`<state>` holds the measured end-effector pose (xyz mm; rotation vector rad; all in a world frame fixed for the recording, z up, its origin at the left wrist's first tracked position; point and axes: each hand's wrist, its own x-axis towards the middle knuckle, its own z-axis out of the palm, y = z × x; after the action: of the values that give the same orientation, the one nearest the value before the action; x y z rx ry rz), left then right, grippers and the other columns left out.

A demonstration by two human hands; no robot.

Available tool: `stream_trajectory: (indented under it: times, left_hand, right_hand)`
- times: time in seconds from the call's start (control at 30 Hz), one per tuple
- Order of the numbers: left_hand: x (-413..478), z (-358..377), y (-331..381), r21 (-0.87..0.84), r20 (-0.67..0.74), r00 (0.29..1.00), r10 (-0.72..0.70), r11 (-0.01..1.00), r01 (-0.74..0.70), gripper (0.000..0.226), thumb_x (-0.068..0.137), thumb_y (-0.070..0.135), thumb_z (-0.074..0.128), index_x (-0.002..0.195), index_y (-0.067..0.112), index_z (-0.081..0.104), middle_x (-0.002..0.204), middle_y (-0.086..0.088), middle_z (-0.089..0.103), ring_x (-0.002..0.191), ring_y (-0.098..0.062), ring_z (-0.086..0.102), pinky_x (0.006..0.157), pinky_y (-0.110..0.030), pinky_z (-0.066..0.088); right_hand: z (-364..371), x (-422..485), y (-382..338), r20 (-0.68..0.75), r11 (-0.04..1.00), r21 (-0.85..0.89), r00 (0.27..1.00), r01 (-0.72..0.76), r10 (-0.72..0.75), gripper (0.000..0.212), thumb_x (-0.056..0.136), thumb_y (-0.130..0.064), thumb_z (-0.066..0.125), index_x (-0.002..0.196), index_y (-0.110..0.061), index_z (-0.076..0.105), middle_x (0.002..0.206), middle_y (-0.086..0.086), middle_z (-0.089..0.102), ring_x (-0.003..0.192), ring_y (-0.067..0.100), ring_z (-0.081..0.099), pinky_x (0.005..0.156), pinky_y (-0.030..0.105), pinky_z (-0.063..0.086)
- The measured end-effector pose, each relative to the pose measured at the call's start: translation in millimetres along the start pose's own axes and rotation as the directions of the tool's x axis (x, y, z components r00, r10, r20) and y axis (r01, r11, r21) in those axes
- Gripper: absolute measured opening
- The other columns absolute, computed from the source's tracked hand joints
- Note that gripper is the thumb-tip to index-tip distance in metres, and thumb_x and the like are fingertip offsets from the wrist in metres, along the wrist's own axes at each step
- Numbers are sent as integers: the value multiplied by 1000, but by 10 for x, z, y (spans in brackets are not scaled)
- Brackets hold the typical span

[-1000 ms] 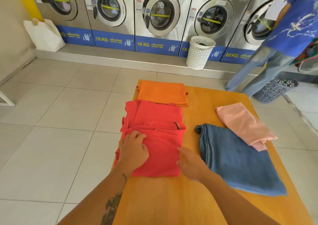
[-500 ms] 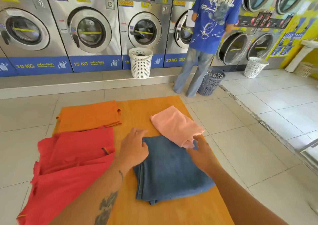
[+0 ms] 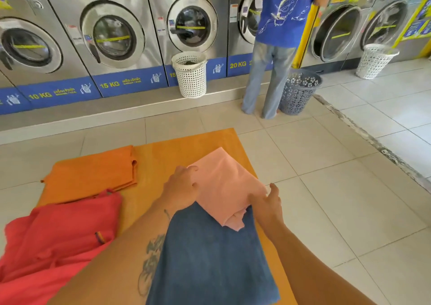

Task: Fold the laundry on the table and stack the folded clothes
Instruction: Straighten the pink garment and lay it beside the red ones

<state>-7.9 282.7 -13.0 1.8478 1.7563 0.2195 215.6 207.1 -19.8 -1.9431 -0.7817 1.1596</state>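
A folded pink cloth (image 3: 224,183) lies at the far right of the orange table (image 3: 154,164), its near corner overlapping a folded blue cloth (image 3: 210,253). My left hand (image 3: 180,188) curls its fingers over the pink cloth's left edge. My right hand (image 3: 265,202) is at the pink cloth's right edge, thumb resting on the fabric; its grip is unclear. A folded red garment (image 3: 58,239) lies near left, and a folded orange cloth (image 3: 91,171) sits beyond it.
Washing machines line the far wall. A person in a blue shirt (image 3: 279,48) stands at one, with a grey basket (image 3: 298,90) beside their feet. White baskets (image 3: 190,73) (image 3: 374,60) stand on the floor. The table's right edge drops to tiled floor.
Both hands left the red garment, passed over the blue cloth and now sit on either side of the pink cloth. My view swung right.
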Motion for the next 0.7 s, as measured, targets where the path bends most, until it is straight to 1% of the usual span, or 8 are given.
stream_trajectory:
  times: [0.1, 0.2, 0.27, 0.33, 0.4, 0.5, 0.6, 0.7]
  left_hand:
    - [312, -17, -39, 27, 21, 1000, 18, 999, -18, 59, 86, 26, 41, 144, 32, 38, 145, -3, 34, 131, -28, 40, 105, -47, 40]
    - [653, -9, -68, 12, 71, 997, 18, 1000, -19, 64, 80, 29, 39, 143, 37, 37, 145, -3, 36, 133, -30, 37, 105, -47, 39]
    - [836, 36, -75, -2, 104, 994, 17, 1000, -17, 68, 78, 32, 40, 145, 41, 32, 146, -3, 34, 133, -31, 36, 106, -50, 37]
    - [953, 70, -48, 9, 132, 991, 29, 999, -31, 72, 74, 37, 39, 145, 46, 28, 146, -1, 36, 133, -32, 36, 105, -51, 37]
    - [1034, 96, -12, 18, 162, 986, 40, 999, -43, 73, 75, 40, 37, 146, 48, 25, 144, -2, 38, 131, -34, 38, 105, -51, 37]
    - [1120, 103, 11, -2, 165, 985, 56, 998, -56, 68, 80, 38, 36, 146, 51, 24, 133, -5, 43, 123, -36, 44, 100, -46, 42]
    - [1194, 69, -18, -80, 221, 972, 82, 995, -66, 66, 90, 19, 36, 147, 50, 22, 126, -6, 41, 112, -31, 51, 90, -36, 44]
    - [1215, -25, -26, -164, 276, 955, 111, 984, -67, 71, 88, 15, 45, 147, 48, 25, 138, -9, 50, 123, -27, 50, 90, -33, 46]
  right_hand:
    - [59, 157, -38, -6, 1000, 17, 1000, -11, 12, 79, 82, -27, 56, 151, -28, 18, 147, 9, 43, 125, 32, 49, 79, 37, 49]
    - [119, 304, -30, 5, 999, 33, 1000, 3, -3, 77, 85, -22, 60, 151, -22, 21, 143, 7, 45, 122, 28, 50, 86, 37, 45]
    - [133, 360, -38, 12, 999, 32, 1000, 15, -15, 72, 85, -19, 62, 148, -19, 25, 133, 4, 48, 112, 24, 52, 84, 36, 46]
    - [152, 413, -44, 18, 999, 39, 1000, 15, -15, 57, 85, -16, 63, 135, -20, 35, 119, 1, 49, 99, 20, 53, 72, 30, 45]
    - [194, 459, -63, 5, 1000, 24, 1000, -10, 10, 45, 81, -16, 65, 118, -23, 40, 110, -2, 52, 90, 14, 55, 65, 31, 47]
    - [270, 513, -104, -60, 995, -102, 998, 0, -7, 39, 63, -30, 62, 97, -33, 45, 103, -1, 55, 92, 22, 58, 71, 48, 57]
    - [321, 518, -158, -35, 992, -122, 998, 39, -43, 47, 69, -22, 61, 111, -26, 42, 105, 0, 55, 93, 21, 58, 70, 45, 56]
    - [333, 501, -227, -34, 974, -170, 987, 150, -158, 51, 77, -11, 55, 120, -29, 36, 104, -3, 55, 89, 12, 57, 64, 34, 51]
